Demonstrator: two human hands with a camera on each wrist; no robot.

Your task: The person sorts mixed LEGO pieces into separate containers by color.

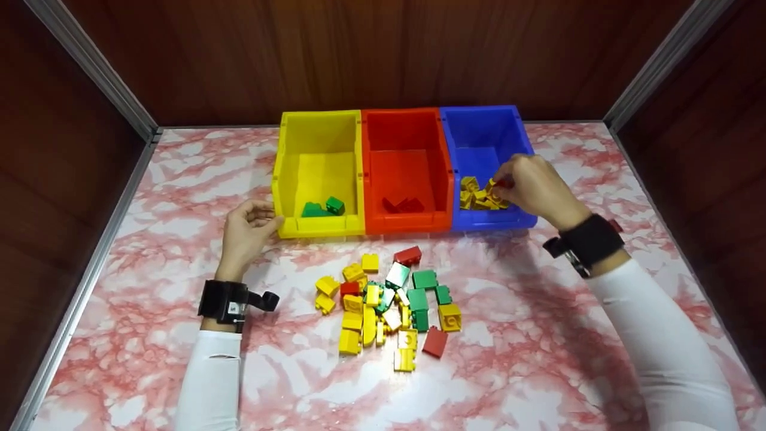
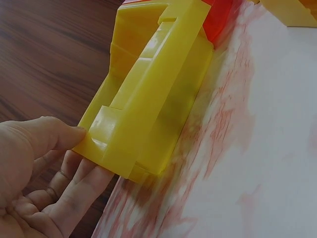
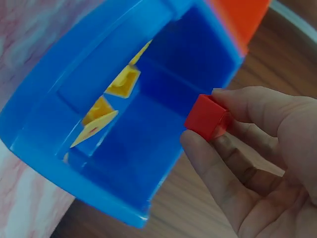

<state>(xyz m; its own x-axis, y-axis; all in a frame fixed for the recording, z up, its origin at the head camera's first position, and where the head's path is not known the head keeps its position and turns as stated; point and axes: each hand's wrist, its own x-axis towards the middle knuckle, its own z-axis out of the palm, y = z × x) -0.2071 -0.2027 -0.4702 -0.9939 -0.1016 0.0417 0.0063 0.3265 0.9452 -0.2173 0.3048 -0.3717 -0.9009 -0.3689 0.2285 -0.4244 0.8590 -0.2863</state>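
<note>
My right hand (image 1: 538, 188) pinches a red toy brick (image 3: 207, 117) between thumb and fingers, over the right side of the blue bin (image 1: 494, 220). Several yellow bricks (image 1: 479, 200) lie inside that bin. At the left, my left hand (image 1: 245, 236) grips the front corner of the yellow bin (image 2: 148, 104), thumb on one side and fingers against the other. Green bricks (image 1: 335, 206) sit in the yellow bin. In the middle, the red bin (image 1: 407, 222) holds red bricks (image 1: 410, 205).
In front of the bins, a loose pile of yellow bricks (image 1: 352, 320), green bricks (image 1: 418, 299) and red bricks (image 1: 435, 342) lies on the marbled table (image 1: 287, 371). Dark wooden panels (image 1: 383, 54) stand behind and at both sides.
</note>
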